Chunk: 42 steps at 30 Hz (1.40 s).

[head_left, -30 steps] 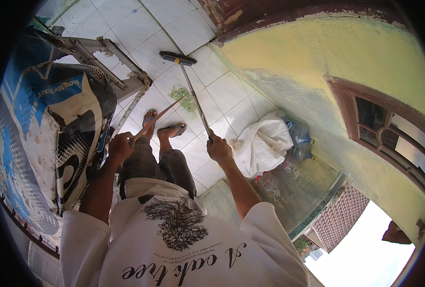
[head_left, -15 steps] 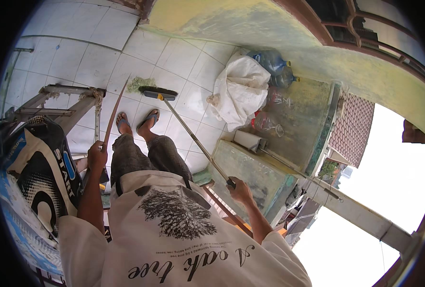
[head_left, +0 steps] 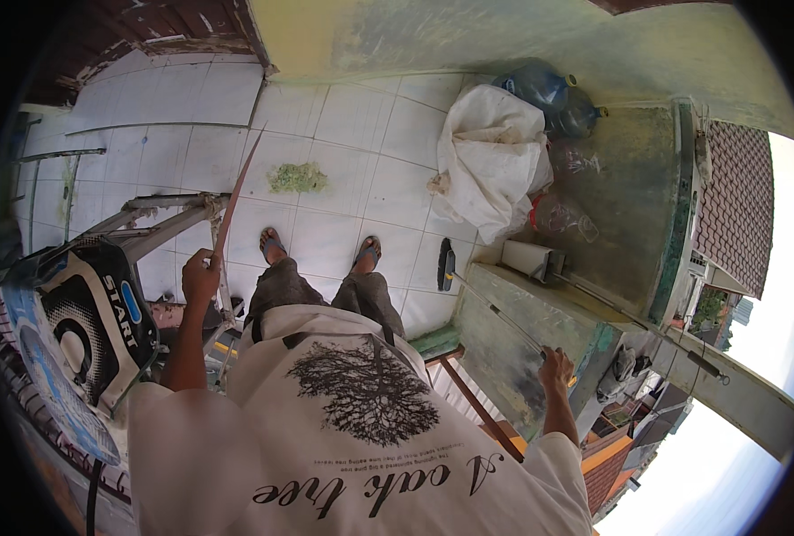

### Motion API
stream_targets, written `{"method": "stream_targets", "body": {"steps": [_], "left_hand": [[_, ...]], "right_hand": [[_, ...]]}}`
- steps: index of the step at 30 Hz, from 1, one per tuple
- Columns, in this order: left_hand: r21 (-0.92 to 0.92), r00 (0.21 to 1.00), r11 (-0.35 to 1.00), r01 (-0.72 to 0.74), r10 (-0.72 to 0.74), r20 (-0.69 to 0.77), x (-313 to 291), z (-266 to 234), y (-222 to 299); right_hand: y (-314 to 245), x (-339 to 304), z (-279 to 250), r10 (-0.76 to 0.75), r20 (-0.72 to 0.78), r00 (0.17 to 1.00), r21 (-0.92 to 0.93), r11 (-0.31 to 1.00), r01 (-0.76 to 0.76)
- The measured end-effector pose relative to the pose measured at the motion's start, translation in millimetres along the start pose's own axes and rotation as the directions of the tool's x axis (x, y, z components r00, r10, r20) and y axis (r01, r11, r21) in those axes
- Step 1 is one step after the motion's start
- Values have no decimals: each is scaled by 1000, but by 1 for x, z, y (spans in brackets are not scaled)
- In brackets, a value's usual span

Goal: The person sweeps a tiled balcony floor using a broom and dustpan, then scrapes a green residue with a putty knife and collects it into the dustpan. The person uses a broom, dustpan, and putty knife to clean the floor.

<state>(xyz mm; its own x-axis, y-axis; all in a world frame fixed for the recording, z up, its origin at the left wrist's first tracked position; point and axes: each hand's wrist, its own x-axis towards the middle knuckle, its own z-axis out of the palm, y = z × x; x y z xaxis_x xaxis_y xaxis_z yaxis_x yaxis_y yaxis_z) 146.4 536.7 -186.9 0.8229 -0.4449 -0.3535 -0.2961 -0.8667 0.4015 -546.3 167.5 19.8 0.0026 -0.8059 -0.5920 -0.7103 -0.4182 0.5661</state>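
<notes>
I see the left hand point(head_left: 200, 275) clenched round a long, tapering reddish-brown strip point(head_left: 236, 201), its lower end hidden. The right hand point(head_left: 556, 369) grips a silvery-handled, dark-bristled broom point(head_left: 499, 313), fingers hard to make out; the broom's head point(head_left: 446, 265) is near a mottled grey-green block point(head_left: 549, 311). Beyond, on white floor tiles point(head_left: 406, 192), lie an unclear green patch point(head_left: 297, 177) and a crumpled white sack point(head_left: 493, 156).

White sack point(head_left: 493, 156) beside 2 blue jugs point(head_left: 542, 87).
</notes>
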Motion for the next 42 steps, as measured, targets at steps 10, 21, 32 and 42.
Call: {"method": "stream_targets", "body": {"steps": [10, 21, 32, 42], "left_hand": [[108, 994, 993, 35, -24, -108, -112, -8, 54], [52, 986, 999, 3, 5, -166, -115, 6, 78], [-35, 986, 989, -143, 139, -88, -24, 5, 40], [164, 968, 955, -249, 247, 36, 26, -29, 9]], "right_hand": [[66, 157, 112, 97, 26, 995, -169, 981, -92], [75, 160, 143, 0, -51, 999, -159, 987, -8], [66, 129, 112, -20, -114, 993, -213, 977, -5], [88, 130, 121, 154, -245, 957, -164, 966, -197]]}}
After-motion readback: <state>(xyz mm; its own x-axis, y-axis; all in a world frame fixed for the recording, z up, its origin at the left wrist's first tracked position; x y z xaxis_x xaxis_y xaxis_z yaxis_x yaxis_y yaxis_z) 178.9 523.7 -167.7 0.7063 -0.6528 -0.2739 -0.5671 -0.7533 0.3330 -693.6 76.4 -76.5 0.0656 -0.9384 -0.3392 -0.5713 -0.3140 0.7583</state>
